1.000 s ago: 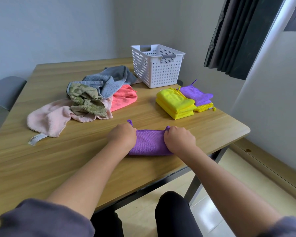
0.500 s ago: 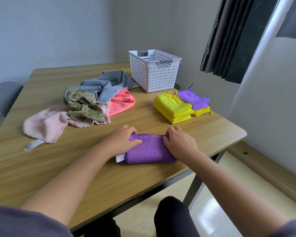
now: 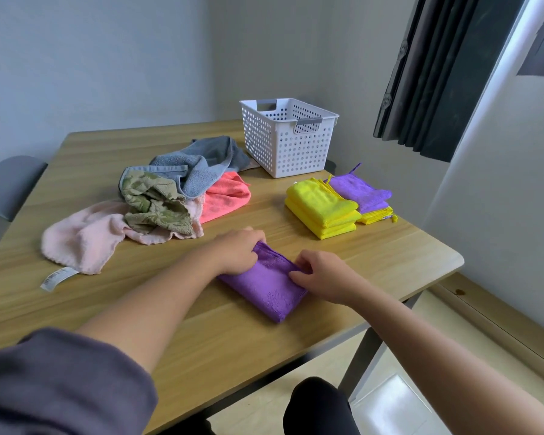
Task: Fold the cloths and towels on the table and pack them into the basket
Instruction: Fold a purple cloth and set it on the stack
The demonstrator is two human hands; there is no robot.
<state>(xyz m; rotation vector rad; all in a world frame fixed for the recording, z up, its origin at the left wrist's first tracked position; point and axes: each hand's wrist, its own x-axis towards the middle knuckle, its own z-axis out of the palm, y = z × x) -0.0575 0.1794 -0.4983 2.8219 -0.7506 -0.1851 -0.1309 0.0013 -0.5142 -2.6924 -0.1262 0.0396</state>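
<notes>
Two hands: both are on the folded purple cloth (image 3: pixel 264 287), which lies on the wooden table (image 3: pixel 390 255) near its front edge, turned at an angle to that edge.
Left hand (image 3: pixel 239 252): the fingers are curled over the cloth's far left corner and grip it. The forearm is bare up to a grey-purple sleeve (image 3: pixel 60 387).
Right hand (image 3: pixel 324 274): the thumb and curled fingers pinch the cloth's right edge close to its far corner.
Folded purple cloth: a thick, layered rectangle held between the two hands, with its near corner pointing toward the table's front edge.
White basket (image 3: pixel 288 142): perforated plastic, upright at the far side of the table and well apart from the hands. Its inside is only partly in view.
Yellow stack (image 3: pixel 322 211): folded yellow cloths piled neatly, right of centre, between the basket and the hands.
Second purple cloth (image 3: pixel 360 193): folded, lying on another yellow cloth (image 3: pixel 376 217). This small pile touches the right side of the yellow stack.
Unfolded heap: left of the basket. A grey-blue towel (image 3: pixel 201 164) lies at the back, with a coral cloth (image 3: pixel 226 199) in front of it. An olive patterned cloth (image 3: pixel 157 205) is crumpled on a pale pink towel (image 3: pixel 85 237), which spreads toward the table's left edge.
Care label (image 3: pixel 57 278): white, lying flat on the wood at the pink towel's near corner.
Surroundings: a grey chair (image 3: pixel 10 183) stands at the left, and a dark curtain (image 3: pixel 437 73) hangs at the upper right.
</notes>
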